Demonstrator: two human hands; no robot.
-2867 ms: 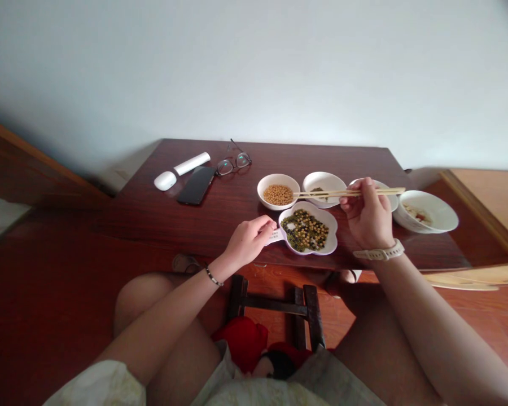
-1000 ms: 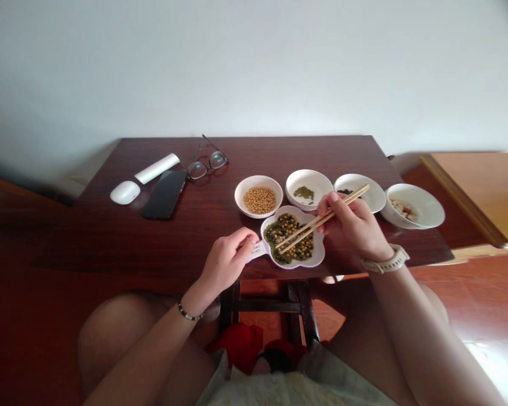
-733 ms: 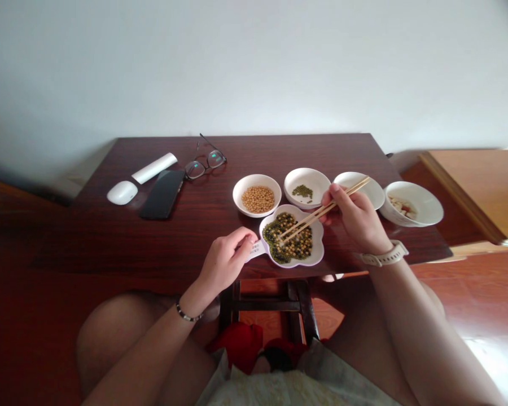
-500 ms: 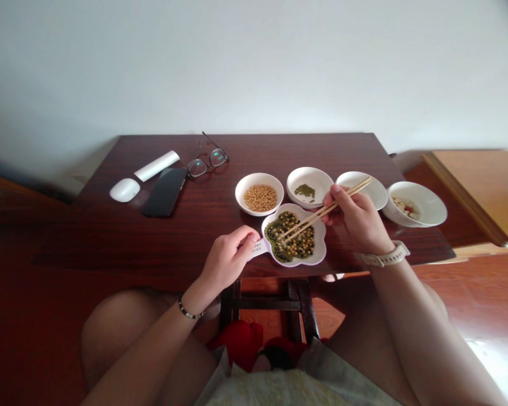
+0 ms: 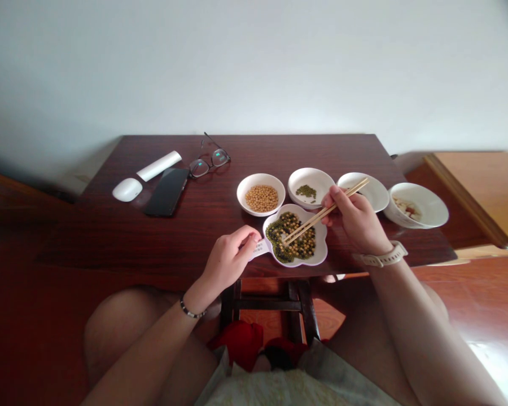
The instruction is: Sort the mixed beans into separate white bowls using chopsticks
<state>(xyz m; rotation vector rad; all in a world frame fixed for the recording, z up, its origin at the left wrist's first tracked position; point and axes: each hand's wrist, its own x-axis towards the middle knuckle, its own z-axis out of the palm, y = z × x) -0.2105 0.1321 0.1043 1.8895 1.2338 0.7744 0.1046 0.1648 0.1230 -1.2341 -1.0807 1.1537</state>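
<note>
My left hand (image 5: pixel 231 256) is closed on the handle of a white flower-shaped dish (image 5: pixel 320 251), which holds mixed green, dark and yellow beans. In my right hand (image 5: pixel 358 220) is a pair of chopsticks (image 5: pixel 313 219). Their tips are close together among the beans in the dish; whether a bean is between them is too small to tell. Behind the dish stand a white bowl of yellow beans (image 5: pixel 261 198) and a white bowl (image 5: pixel 297 176) with some green beans. Another white bowl (image 5: pixel 375 189) is partly hidden by my right hand.
At the far right a larger white bowl (image 5: pixel 432 211) holds pale pieces. On the left of the dark wooden table (image 5: pixel 211 214) lie glasses (image 5: pixel 209 163), a black phone (image 5: pixel 167 193), a white bar-shaped object (image 5: pixel 158 165) and a white mouse-shaped object (image 5: pixel 127 190). A wall rises behind.
The chopstick tips have come closer together and shifted slightly within the beans. My left hand keeps its hold on the handle, and the whole view has moved a little.
</note>
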